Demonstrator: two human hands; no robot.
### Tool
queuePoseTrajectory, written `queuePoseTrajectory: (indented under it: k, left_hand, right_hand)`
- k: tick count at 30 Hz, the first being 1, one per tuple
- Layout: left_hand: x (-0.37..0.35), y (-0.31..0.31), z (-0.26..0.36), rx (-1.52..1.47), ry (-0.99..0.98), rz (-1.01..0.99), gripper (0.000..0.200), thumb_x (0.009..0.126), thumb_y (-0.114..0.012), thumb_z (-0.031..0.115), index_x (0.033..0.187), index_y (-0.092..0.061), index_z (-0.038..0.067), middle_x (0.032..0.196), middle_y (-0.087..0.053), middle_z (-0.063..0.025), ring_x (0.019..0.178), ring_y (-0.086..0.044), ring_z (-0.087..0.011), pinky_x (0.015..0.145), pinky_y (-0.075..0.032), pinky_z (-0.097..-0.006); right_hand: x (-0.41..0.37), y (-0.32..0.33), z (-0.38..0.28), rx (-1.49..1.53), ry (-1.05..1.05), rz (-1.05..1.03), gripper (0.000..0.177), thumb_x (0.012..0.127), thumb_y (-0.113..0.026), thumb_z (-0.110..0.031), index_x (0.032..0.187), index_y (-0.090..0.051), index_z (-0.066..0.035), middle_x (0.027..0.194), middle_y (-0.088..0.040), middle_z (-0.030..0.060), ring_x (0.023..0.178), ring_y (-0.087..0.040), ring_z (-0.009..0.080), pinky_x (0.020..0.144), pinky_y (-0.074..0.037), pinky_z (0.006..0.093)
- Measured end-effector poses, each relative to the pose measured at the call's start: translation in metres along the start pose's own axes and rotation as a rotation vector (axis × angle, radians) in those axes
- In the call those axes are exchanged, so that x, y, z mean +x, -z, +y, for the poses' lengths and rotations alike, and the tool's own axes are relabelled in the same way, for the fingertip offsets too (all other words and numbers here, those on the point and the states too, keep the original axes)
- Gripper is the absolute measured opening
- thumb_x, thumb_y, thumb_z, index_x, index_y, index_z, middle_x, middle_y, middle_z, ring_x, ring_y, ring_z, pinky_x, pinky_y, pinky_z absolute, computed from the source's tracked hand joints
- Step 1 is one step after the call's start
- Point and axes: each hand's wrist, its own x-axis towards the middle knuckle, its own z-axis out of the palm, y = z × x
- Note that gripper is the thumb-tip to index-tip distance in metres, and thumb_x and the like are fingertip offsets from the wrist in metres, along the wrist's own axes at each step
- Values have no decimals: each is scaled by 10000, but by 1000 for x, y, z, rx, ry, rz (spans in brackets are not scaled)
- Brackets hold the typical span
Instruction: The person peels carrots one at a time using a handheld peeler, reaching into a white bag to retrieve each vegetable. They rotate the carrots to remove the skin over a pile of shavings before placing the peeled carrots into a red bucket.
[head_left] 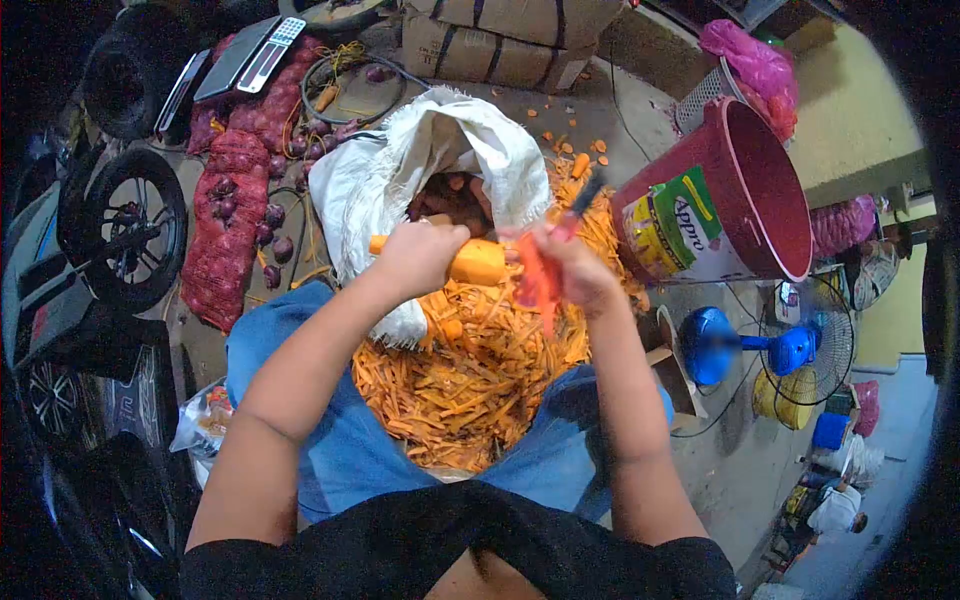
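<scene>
My left hand point(424, 258) is closed around a peeled orange carrot point(478, 262), whose thick end points right. Beside that end, my right hand point(575, 265) grips a peeler point(568, 222) with red and black parts, smeared by motion. A heap of carrot peelings point(450, 390) lies below both hands, between the jeans-clad legs. Just beyond the hands stands an open white woven sack point(360, 185). Carrots point(458, 190) show dimly inside its mouth.
A dark red bucket point(745, 195) tilts at the right, near a blue fan point(708, 345). Red net bags of onions point(222, 235), a scale point(240, 60) and a motorcycle wheel point(135, 230) are at left. Cardboard boxes point(490, 50) sit behind. A person point(835, 512) is far right.
</scene>
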Motion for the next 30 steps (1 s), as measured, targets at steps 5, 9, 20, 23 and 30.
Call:
queuePoseTrajectory:
  k: [5,9,20,23,30]
  left_hand:
    - [-5,-8,14,114,-156,-117,191,584,-555,110,757,-480,80,687,-551,-71,666,-555,-235,547,-432,-355]
    - [-6,-9,17,10,-175,-205,298,569,-583,148,843,-484,85,757,-542,-74,757,-537,-228,638,-417,-365]
    - [7,36,-17,-566,222,161,238,672,-539,195,836,-537,23,812,-552,-120,725,-535,-232,673,-415,-308]
    - [3,44,-25,-658,340,279,206,703,-514,173,836,-537,18,791,-562,-113,665,-541,-197,623,-423,-277]
    - [1,38,-27,-601,379,246,195,708,-506,170,826,-535,18,749,-570,-105,653,-543,-188,608,-421,-269]
  right_hand:
    - [6,5,40,-481,-206,-281,142,797,-457,-227,751,-476,-94,680,-439,-42,612,-403,52,523,-368,208]
    - [-3,-3,34,-281,-275,-121,128,796,-466,-208,739,-475,-94,659,-420,-56,594,-383,41,506,-349,202]
    - [-7,27,21,-789,-302,12,93,759,-482,-128,815,-482,-53,690,-482,-3,601,-446,75,560,-396,218]
    - [-39,22,-40,-447,-119,299,185,744,-488,-255,781,-514,-76,603,-449,-7,490,-430,93,429,-392,256]
    - [-98,114,-121,408,801,77,341,768,-476,-211,1044,-361,-47,1189,-276,219,1077,-343,333,899,-254,507]
